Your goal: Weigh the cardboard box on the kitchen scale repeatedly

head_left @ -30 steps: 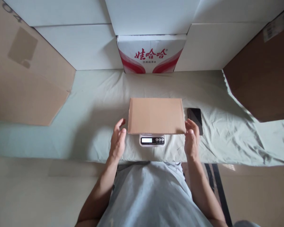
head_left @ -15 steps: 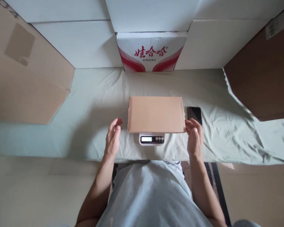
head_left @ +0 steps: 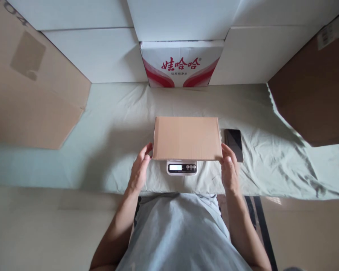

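Note:
A closed brown cardboard box (head_left: 188, 137) rests on a small white kitchen scale (head_left: 182, 168). The box hides the weighing platform; only the front panel shows, with a lit display and several round buttons. I cannot read the figures. My left hand (head_left: 141, 169) is at the box's left side, fingertips against its lower left edge. On the opposite side, my right hand (head_left: 230, 169) has its fingers and thumb against the right edge near the front corner. The box sits between both hands, level and still over the scale.
A dark phone (head_left: 234, 145) lies just right of the box, partly behind my right hand. Large cardboard cartons stand at the left (head_left: 39, 101) and right (head_left: 313, 90). White boxes (head_left: 96, 56) and a red-and-white carton (head_left: 182, 64) line the back of the cloth-covered table (head_left: 107, 101).
My left hand has moved right and inward, closing its gap to the box. My right hand has come slightly inward against the other side. The box stays on the scale.

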A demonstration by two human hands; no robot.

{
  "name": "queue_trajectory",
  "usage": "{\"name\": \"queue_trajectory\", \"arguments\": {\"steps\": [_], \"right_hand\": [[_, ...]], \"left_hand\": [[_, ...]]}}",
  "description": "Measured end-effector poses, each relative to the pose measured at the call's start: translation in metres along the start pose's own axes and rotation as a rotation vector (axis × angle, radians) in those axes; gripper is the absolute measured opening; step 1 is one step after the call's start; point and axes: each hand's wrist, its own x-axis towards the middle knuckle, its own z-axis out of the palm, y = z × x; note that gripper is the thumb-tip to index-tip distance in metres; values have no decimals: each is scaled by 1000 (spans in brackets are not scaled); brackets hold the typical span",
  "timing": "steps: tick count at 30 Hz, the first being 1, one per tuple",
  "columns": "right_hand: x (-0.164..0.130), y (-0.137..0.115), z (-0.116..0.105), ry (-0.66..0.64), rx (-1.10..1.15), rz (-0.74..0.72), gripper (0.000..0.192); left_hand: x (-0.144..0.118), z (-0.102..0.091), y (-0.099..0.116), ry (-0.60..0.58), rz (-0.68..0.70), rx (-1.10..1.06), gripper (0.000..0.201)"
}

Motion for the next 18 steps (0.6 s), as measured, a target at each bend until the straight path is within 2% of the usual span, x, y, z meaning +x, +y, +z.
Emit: {"name": "queue_trajectory", "arguments": {"steps": [4,7,12,18], "right_hand": [[3,-11,9,-44,-103,-36,44],[14,-19,16,39,-135,-114,40],[44,-22,27,95,-100,-224,44],[81,-17,40,58,-90,-223,50]], "left_hand": [[2,15,13,-20,29,6,57],[13,25,30,-4,107,-36,53],[44,35,49,-19,215,-60,53],[86,47,50,-38,232,-85,58]]}}
